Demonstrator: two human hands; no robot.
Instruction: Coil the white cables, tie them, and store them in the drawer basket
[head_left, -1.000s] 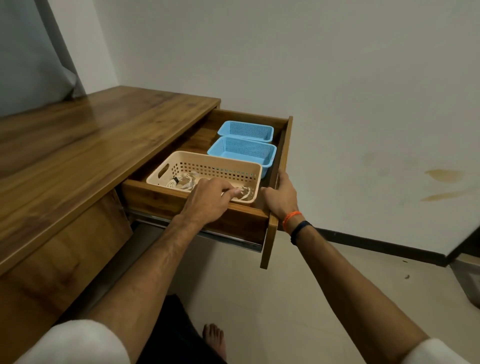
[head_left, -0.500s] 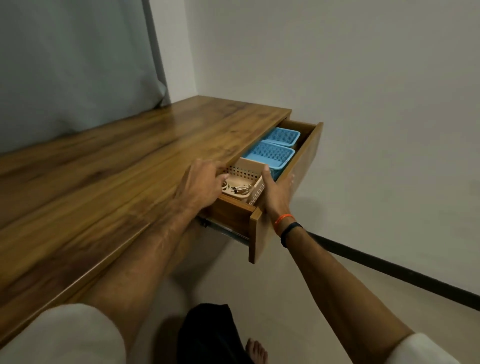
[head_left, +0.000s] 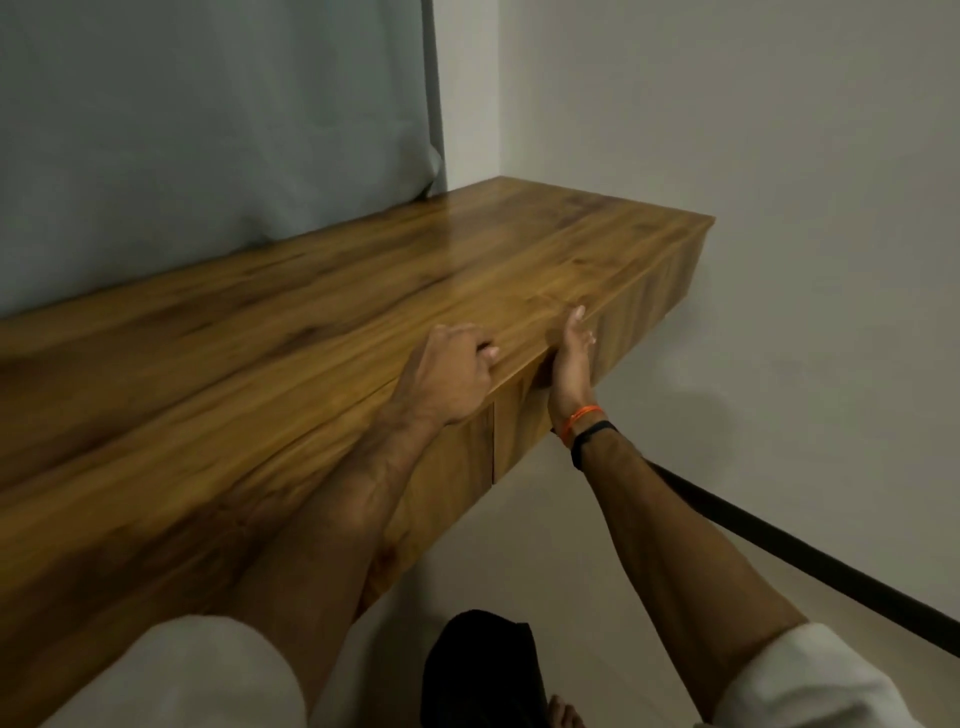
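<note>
Wooden drawer front (head_left: 613, 338): pushed flush since a second ago, storing looked done.
Cables, basket: hidden inside, two o'clock.
Left hand (head_left: 447, 374): curled, empty, on desktop (head_left: 311, 322).
Right hand (head_left: 571, 358): flat, pressing front.

White sleeves (head_left: 197, 675), orange and black wristbands (head_left: 587, 426)

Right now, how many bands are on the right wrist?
2: an orange band nearer the right hand, and a black band just behind it toward the elbow.
</note>
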